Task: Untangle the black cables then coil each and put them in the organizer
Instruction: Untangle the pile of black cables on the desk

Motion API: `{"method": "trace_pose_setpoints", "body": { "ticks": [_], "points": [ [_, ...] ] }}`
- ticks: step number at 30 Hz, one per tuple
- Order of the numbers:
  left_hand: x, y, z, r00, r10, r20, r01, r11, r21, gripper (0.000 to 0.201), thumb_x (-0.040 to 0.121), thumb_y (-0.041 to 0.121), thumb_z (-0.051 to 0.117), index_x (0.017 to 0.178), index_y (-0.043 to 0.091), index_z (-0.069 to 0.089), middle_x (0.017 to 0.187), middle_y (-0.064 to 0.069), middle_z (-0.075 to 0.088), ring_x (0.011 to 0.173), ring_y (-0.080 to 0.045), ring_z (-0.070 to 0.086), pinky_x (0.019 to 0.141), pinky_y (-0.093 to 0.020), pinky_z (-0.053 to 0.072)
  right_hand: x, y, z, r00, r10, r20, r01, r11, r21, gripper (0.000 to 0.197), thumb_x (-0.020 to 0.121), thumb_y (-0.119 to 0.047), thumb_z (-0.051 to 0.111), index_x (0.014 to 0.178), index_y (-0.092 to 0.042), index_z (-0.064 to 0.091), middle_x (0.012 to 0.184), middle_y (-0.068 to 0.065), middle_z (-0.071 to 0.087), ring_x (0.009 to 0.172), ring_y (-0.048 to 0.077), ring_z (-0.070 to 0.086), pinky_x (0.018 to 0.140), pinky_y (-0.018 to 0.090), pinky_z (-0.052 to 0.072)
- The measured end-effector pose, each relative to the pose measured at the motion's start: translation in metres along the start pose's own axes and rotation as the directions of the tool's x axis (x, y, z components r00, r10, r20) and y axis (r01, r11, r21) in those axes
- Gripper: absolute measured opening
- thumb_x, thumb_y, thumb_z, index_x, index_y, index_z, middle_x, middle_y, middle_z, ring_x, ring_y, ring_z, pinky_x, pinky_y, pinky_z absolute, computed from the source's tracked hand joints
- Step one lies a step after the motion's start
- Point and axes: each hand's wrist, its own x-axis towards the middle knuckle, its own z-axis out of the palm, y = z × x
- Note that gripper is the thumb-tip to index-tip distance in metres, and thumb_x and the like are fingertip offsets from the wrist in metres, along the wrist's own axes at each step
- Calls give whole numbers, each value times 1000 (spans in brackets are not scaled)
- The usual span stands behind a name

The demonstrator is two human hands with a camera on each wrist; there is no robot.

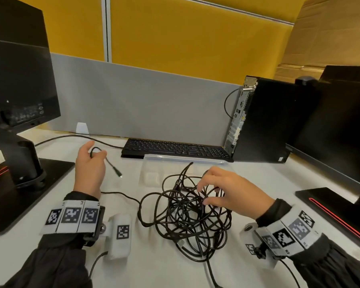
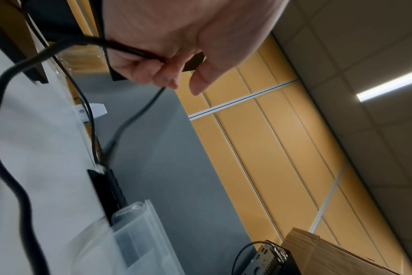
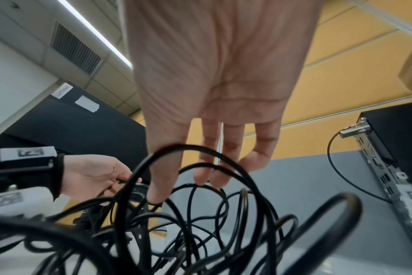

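black cable tangle [image 1: 187, 213] is lying near centre on the desk; right hand [image 1: 227, 190] is hovering spread, fingertips in loops. left hand [image 1: 89, 163] is pinching a freed cable end [image 1: 112, 166]. clear organizer [image 1: 183, 163] is sitting just beyond. hard pulling is likely tightening knots or dragging the pile.

The left hand [image 2: 176, 42] filled the top of the left wrist view, its fingers [image 2: 162, 74] curled round a thin black cable [image 2: 139, 113]. One part of this cable hung down from the fingertips toward the white desk [image 2: 35, 148], and its low end was too blurred to read. Another, thicker-looking part left the hand to the left and ran down along the desk in a wavy line. A black keyboard [image 2: 111, 188] lay at the desk's far edge, and a clear plastic organizer [image 2: 139, 232] stood just beside it. Behind them stood a grey partition [image 2: 176, 167] and yellow panels [image 2: 270, 148]. A computer tower [image 2: 273, 260] and a cardboard box [image 2: 329, 256] showed at the bottom.
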Motion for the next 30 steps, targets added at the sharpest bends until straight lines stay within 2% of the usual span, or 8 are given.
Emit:
{"method": "trace_pose_setpoints", "body": {
  "ticks": [5, 12, 14, 17, 19, 21, 27, 30],
  "points": [
    [3, 0, -2, 997, -16, -73, 20, 998, 53, 46, 96, 7, 46, 138, 26, 39, 145, -11, 24, 119, -22, 41, 89, -26, 32, -1, -3, -1, 1000, 21, -2, -21, 1000, -10, 10, 87, -38, 62, 92, -30, 65, 92, -15, 53, 80, -3, 47, 75, 20, 45],
    [-7, 1, -2, 981, 150, 122, -191, 842, 504, 40, 91, 27, 56, 130, 30, 47, 149, -3, 22, 136, -24, 21, 112, -51, 22, -13, 0, -3, 964, -54, -260, 45, 998, -41, 20, 92, -40, 46, 90, -27, 61, 84, -16, 52, 71, 3, 49, 66, 24, 47],
    [-20, 6, 4, 886, 314, 342, -441, 800, 407, 32, 90, 31, 57, 119, 42, 49, 136, 12, 41, 127, -6, 34, 109, -38, 29, -13, -3, -3, 952, -80, -295, 73, 997, -33, 29, 90, -46, 37, 90, -28, 60, 84, -15, 54, 71, 6, 51, 65, 27, 49],
    [-52, 18, 24, 599, 321, 734, -611, 775, 160, 29, 86, 39, 60, 113, 47, 53, 117, 34, 51, 109, 19, 43, 90, -6, 32, -3, -9, -8, 945, -91, -315, 102, 995, 21, 26, 90, -44, 41, 90, -29, 62, 83, -15, 55, 74, 5, 53, 66, 26, 48],
    [-65, 16, 44, 391, 184, 902, -646, 753, 126, 34, 82, 42, 65, 114, 42, 55, 117, 29, 56, 111, 18, 45, 91, -6, 34, 10, -12, -16, 925, -109, -364, 135, 990, 45, 19, 91, -38, 50, 88, -28, 65, 81, -11, 57, 73, 5, 53, 66, 20, 44],
    [-65, 13, 58, 300, 98, 949, -677, 723, 139, 28, 79, 37, 71, 104, 37, 59, 111, 24, 60, 108, 11, 51, 96, -14, 38, 25, -15, -26, 902, -114, -417, 168, 981, 95, 11, 90, -30, 59, 86, -25, 68, 79, -10, 60, 72, 3, 53, 66, 14, 40],
    [-26, -6, 43, 358, 54, 932, -663, 717, 214, 20, 76, 26, 75, 68, 30, 57, 78, 16, 61, 78, -3, 57, 81, -29, 48, 34, -5, -45, 845, 145, -515, 204, 803, 560, 7, 86, -13, 65, 81, -16, 69, 62, -7, 62, 53, 8, 54, 52, 21, 48],
    [-14, -11, 25, 401, 1, 916, -602, 754, 262, 19, 76, 34, 74, 69, 24, 59, 69, 16, 58, 65, -1, 51, 65, -18, 42, 33, 23, -51, 611, 481, -629, 286, 607, 742, 8, 91, -14, 58, 88, -15, 66, 63, -3, 56, 58, 8, 55, 51, 20, 49]
  ]
}}
